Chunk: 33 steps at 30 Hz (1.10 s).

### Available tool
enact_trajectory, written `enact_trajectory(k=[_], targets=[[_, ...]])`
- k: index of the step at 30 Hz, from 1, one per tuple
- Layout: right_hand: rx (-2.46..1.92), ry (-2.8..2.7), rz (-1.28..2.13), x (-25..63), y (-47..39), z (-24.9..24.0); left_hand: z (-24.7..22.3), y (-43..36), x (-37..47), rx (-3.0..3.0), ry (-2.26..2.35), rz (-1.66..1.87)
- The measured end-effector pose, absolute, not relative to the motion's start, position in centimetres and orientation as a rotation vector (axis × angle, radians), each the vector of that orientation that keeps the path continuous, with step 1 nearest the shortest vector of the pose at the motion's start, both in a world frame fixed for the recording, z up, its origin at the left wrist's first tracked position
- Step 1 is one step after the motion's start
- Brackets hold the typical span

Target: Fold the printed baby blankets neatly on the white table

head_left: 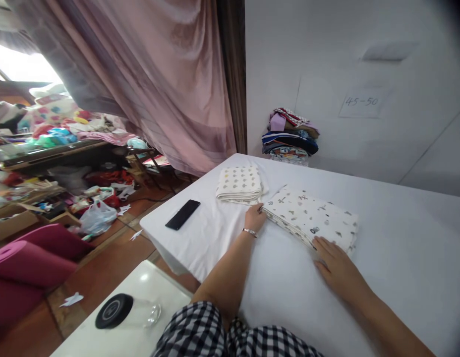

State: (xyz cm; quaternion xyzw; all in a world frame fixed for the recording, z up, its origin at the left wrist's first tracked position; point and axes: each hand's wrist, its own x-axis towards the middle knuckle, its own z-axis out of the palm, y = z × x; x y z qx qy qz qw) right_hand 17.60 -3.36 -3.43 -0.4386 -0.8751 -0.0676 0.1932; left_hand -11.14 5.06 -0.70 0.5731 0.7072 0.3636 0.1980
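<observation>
A folded white cloth with small printed figures [312, 215] lies on the white-covered table [401, 238]. My left hand [254, 217] grips its near-left corner, a bracelet on the wrist. My right hand [336, 267] rests flat on the table with its fingertips against the cloth's near-right edge. A second folded cloth with pale dots [240, 184] sits just behind my left hand, apart from the printed one.
A black phone [183, 214] lies near the table's left edge. A stack of folded clothes [290, 135] stands at the back by the wall. A pink curtain [159, 74] hangs left. A glass jar with a black lid [122, 311] lies on a small white table. Clutter covers the floor at left.
</observation>
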Motion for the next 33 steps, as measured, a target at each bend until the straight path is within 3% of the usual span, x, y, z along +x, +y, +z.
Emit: enact_trajectory(k=[14,33], targets=[[-1.165,-2.455,-0.338,18.2,-2.7,-5.2,-0.8,5.6,-11.1,1.554,2.014,1.080],[-1.337,-2.561,-0.160,17.3,-3.9,-1.7,-0.9,6.1,-11.2,1.457,2.003,1.069]])
